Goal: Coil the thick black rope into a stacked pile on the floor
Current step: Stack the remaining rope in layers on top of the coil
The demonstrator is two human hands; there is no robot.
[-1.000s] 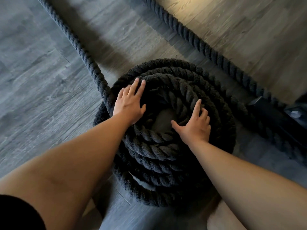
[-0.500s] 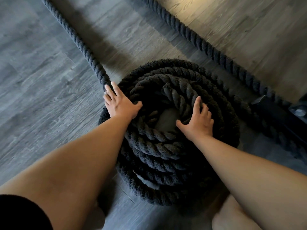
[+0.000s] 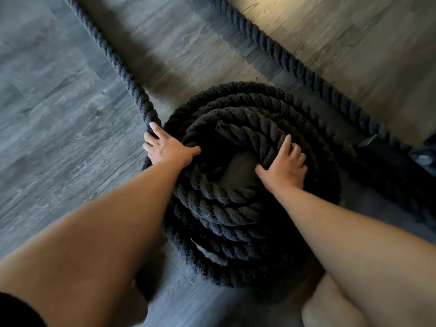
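The thick black rope is wound into a stacked coil on the grey wood floor, with a hollow in its middle. A loose length of the rope runs from the coil's left edge toward the top left. My left hand lies at that left edge, fingers curling around the loose length where it meets the pile. My right hand rests flat on the coil's top inner turn, fingers spread, thumb toward the hollow.
A second stretch of rope crosses the floor diagonally behind the coil, from top centre to the right. A dark block-like object sits at the right beside the pile. My knee shows at the bottom right.
My left hand has slid off the top of the coil outward to its left edge, onto the loose length. My right hand has stayed on the top turn.
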